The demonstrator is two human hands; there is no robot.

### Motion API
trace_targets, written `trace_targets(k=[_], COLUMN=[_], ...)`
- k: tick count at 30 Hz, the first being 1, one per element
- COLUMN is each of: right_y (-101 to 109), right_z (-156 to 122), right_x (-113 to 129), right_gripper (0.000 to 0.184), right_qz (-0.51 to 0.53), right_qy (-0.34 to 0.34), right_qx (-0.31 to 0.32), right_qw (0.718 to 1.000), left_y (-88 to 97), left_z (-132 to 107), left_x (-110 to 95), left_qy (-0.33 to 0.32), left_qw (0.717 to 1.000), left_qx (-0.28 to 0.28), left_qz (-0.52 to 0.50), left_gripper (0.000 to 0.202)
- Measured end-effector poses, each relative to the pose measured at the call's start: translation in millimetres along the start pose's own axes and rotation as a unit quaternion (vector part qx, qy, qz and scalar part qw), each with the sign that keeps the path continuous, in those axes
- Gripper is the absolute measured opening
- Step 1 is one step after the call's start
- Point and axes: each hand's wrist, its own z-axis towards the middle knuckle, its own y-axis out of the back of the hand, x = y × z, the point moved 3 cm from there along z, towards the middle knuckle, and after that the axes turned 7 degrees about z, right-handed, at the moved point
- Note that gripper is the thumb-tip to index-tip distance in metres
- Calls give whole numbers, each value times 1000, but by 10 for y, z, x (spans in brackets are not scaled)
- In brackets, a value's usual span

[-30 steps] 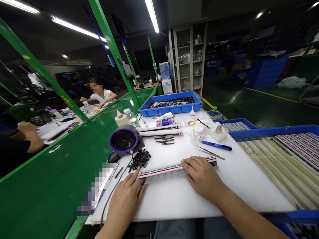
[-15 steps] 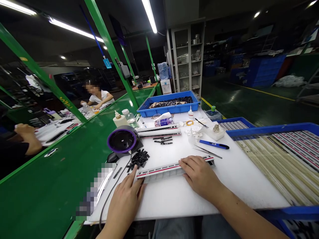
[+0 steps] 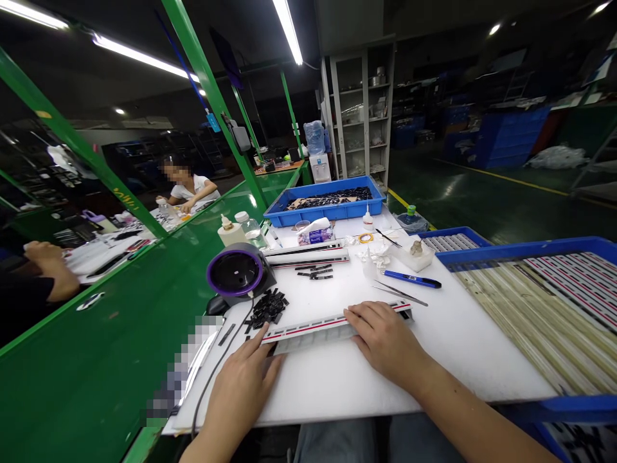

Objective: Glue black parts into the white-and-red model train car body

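Note:
A long white model train car shell (image 3: 308,329) with a red stripe and a row of windows lies tilted on the white work board. My left hand (image 3: 245,378) grips its left end, index finger along the top edge and thumb low by the open end. Near the right end, my right hand (image 3: 383,334) is closed over the shell, with fingers on top and the thumb on the near side. A heap of small black parts (image 3: 268,310) lies just beyond my left hand. Tweezers (image 3: 402,294) and a blue pen-like tool (image 3: 412,279) rest beyond my right hand.
A round purple-rimmed fan-like device (image 3: 236,273) stands at left, its cable running toward me. Further back are more train shells (image 3: 308,258), bottles (image 3: 250,228) and a blue tray (image 3: 328,209) of black parts. A blue crate (image 3: 569,247) holds striped shells at right. Two people sit at left.
The left end of the shell has shifted slightly left, and my left hand now sits closer around it. My right hand stays on the shell with hardly any movement.

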Motion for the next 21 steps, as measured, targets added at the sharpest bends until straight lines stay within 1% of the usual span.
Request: trace_targets(k=[3,5,11,15,17,19,20,21], right_y=[2,3,12,76,152,258,309,349], right_z=[-6,-7,-5,-26,0,88,156,235], right_x=[-2,-8,2,44,8,-129,-240,-375], right_gripper=[46,45,42,38,36,35,35,36], right_qz=[0,4,20,46,70,95,105,114], right_qy=[-2,-3,-7,-4,-10,-55,-98,-156], right_qx=[-6,-8,-6,-13,-35,-87,-118,-142], right_qw=[1000,1000,1000,999,997,990,982,971], left_y=[-13,-19,-23,-53,-85,-112,-122,-129], left_z=[16,32,59,29,16,11,10,9], left_x=[20,32,62,76,89,106,115,123], left_qy=[9,2,-22,-34,-45,-56,-61,-66], left_qw=[1000,1000,1000,999,999,996,995,993], left_qx=[-10,-14,6,-10,-29,-62,-78,-92], left_qz=[-8,-7,4,6,-1,-11,-17,-22], left_gripper=[33,34,39,36,35,35,34,34])
